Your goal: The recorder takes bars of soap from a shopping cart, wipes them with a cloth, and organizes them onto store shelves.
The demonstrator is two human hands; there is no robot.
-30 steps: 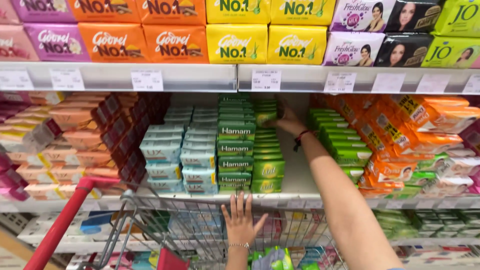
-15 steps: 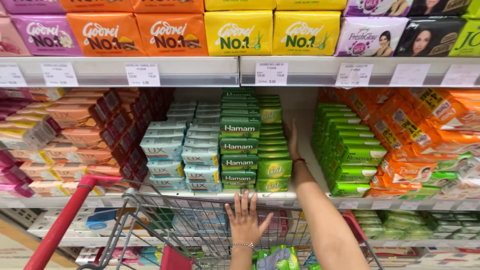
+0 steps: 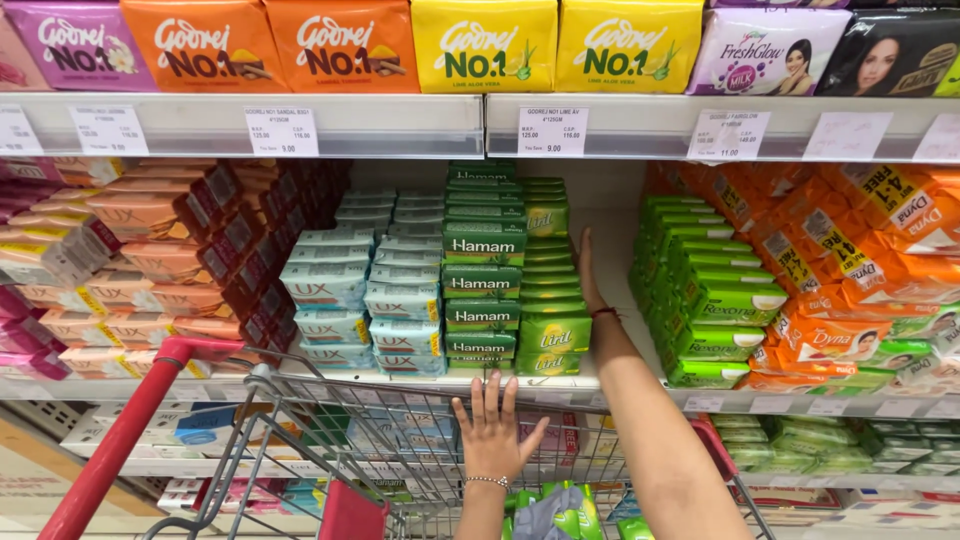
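The right hand (image 3: 588, 275) is laid flat, fingers together, against the green soap stack (image 3: 548, 290), nothing pinched. The left hand (image 3: 492, 432) is spread open on the shelf edge (image 3: 400, 384) above the cart (image 3: 300, 440).

Bright, even store light falls from overhead at twelve o'clock, so my hands cast almost no shadow. The recess under the upper shelf (image 3: 480, 125) goes dim toward the back. Glossy wrappers glare faintly at three o'clock. Edges bow outward; focus is sharp throughout.

Right hand (image 3: 588, 275) beside lime soap stack (image 3: 553, 290).
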